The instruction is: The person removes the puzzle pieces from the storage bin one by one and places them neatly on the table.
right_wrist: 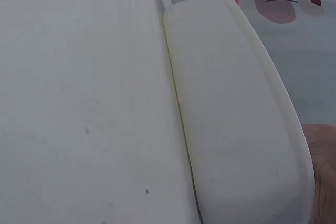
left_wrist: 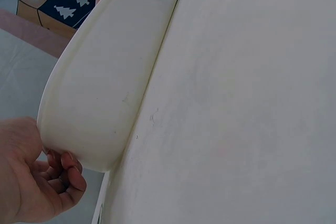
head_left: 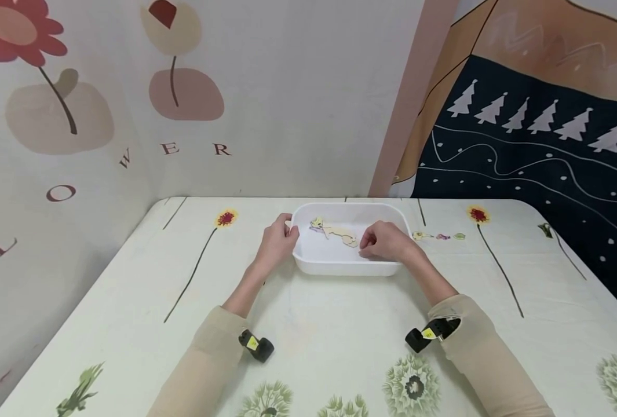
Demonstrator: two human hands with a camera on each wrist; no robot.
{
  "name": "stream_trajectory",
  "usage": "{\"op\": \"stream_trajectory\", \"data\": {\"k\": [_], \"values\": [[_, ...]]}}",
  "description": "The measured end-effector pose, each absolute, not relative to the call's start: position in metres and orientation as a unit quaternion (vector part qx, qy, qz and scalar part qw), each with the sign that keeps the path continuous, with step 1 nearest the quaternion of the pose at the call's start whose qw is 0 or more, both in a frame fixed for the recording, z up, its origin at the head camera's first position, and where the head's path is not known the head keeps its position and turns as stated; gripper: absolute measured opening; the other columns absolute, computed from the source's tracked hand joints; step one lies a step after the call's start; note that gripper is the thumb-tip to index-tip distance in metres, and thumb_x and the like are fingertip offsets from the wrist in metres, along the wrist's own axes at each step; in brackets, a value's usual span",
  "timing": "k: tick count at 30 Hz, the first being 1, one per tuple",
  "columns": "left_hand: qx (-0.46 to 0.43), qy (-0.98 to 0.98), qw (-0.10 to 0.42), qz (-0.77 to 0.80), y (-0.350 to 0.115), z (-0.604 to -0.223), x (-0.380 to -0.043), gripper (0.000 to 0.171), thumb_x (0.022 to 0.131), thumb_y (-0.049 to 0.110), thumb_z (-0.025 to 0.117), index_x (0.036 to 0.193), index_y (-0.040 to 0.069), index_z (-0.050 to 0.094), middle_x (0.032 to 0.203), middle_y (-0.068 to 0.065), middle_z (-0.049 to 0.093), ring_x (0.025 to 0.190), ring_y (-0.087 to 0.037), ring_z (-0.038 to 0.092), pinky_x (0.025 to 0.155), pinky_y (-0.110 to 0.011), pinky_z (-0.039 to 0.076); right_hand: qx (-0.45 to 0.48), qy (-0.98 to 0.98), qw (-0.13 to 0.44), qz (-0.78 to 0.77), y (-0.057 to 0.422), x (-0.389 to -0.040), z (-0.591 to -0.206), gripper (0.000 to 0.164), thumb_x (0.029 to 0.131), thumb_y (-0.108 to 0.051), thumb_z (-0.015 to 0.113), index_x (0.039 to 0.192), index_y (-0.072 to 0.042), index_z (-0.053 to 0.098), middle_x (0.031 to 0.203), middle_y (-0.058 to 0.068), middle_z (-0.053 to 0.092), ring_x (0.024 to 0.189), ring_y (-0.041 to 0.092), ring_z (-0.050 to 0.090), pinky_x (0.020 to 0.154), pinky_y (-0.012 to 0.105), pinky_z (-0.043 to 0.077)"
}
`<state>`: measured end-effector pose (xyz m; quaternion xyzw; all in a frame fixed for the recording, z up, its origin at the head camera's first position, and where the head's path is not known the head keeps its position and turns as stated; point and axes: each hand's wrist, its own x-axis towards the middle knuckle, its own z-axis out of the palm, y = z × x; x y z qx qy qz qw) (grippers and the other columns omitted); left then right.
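A shallow white plastic tray (head_left: 347, 268) with rounded corners stands on the table. My left hand (head_left: 278, 238) grips its left end at the rim; the left wrist view shows those curled fingers (left_wrist: 68, 179) against the tray's outer corner. Inside, a thin, pale yellow strip-like piece (head_left: 334, 231) lies on the tray floor, with small yellow and purplish bits (head_left: 317, 224) at its left end. My right hand (head_left: 386, 241) reaches over the right rim, fingers bent down close to the tray floor, right of the pale piece. I cannot tell whether its fingertips hold anything.
A pale cloth (head_left: 329, 330) printed with flowers covers the table. Small yellow, purple and green shapes (head_left: 442, 236) lie in a row just right of the tray. Behind the table hang a pale flower-print curtain (head_left: 287, 87) and a dark tree-print cloth (head_left: 527, 150).
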<state>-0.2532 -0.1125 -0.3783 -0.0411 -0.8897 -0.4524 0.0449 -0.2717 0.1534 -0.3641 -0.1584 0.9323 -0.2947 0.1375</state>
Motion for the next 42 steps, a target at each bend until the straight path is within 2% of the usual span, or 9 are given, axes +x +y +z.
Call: {"op": "stream_trajectory", "data": {"k": [6,10,18,23,29,37,42], "values": [[-0.042,-0.89,0.047,-0.452,-0.113,-0.377,-0.254,0.043,0.102,0.014,0.05,0.141,-0.004,0.049,0.079,-0.005,0.048,0.066,-0.016,0.045,0.059,-0.027,0.038,-0.187,0.928,0.13,-0.293,0.153,-0.271,-0.364,0.006,0.09,-0.008,0.075,0.09,-0.005,0.07,0.081,0.005,0.062,0.082,0.021,0.055,0.08,0.034,0.044],[-0.04,-0.89,0.047,-0.451,-0.113,-0.377,-0.254,0.043,0.102,0.013,0.051,0.141,-0.004,0.05,0.079,-0.005,0.048,0.066,-0.016,0.045,0.059,-0.027,0.037,-0.189,0.924,0.111,-0.312,0.152,-0.269,-0.364,0.01,0.094,-0.011,0.072,0.093,-0.005,0.064,0.082,0.005,0.062,0.078,0.02,0.055,0.075,0.032,0.045],[-0.037,-0.89,0.044,-0.453,-0.114,-0.376,-0.252,0.044,0.103,0.013,0.05,0.143,-0.003,0.048,0.081,-0.006,0.05,0.067,-0.017,0.046,0.059,-0.027,0.038,-0.191,0.895,0.036,-0.401,0.153,-0.264,-0.363,0.013,0.096,-0.014,0.07,0.098,-0.004,0.062,0.08,0.007,0.068,0.07,0.023,0.063,0.062,0.027,0.05],[-0.038,-0.891,0.04,-0.451,-0.114,-0.377,-0.253,0.044,0.102,0.013,0.05,0.143,-0.004,0.048,0.081,-0.006,0.05,0.067,-0.016,0.045,0.059,-0.027,0.038,-0.201,0.859,0.003,-0.471,0.159,-0.263,-0.364,0.012,0.096,-0.01,0.068,0.101,0.0,0.064,0.086,0.013,0.07,0.073,0.027,0.066,0.066,0.024,0.054],[-0.036,-0.891,0.037,-0.451,-0.113,-0.378,-0.253,0.044,0.103,0.014,0.05,0.143,-0.003,0.048,0.081,-0.006,0.049,0.068,-0.017,0.045,0.06,-0.027,0.038,-0.196,0.843,0.001,-0.5,0.164,-0.262,-0.363,0.014,0.099,-0.012,0.065,0.105,0.001,0.067,0.09,0.016,0.07,0.074,0.025,0.064,0.068,0.023,0.053],[-0.035,-0.891,0.036,-0.451,-0.112,-0.376,-0.253,0.044,0.103,0.014,0.051,0.144,-0.003,0.048,0.081,-0.005,0.049,0.068,-0.017,0.045,0.06,-0.027,0.037,-0.203,0.848,0.005,-0.49,0.168,-0.259,-0.358,0.025,0.1,-0.015,0.063,0.115,0.004,0.068,0.095,0.023,0.067,0.077,0.028,0.062,0.071,0.031,0.053],[-0.036,-0.892,0.037,-0.449,-0.112,-0.377,-0.253,0.044,0.102,0.013,0.051,0.143,-0.004,0.048,0.08,-0.005,0.049,0.068,-0.016,0.045,0.059,-0.027,0.037,-0.207,0.85,-0.005,-0.485,0.175,-0.259,-0.354,0.024,0.102,-0.014,0.061,0.118,0.002,0.07,0.096,0.026,0.066,0.077,0.026,0.061,0.07,0.032,0.052]]}}
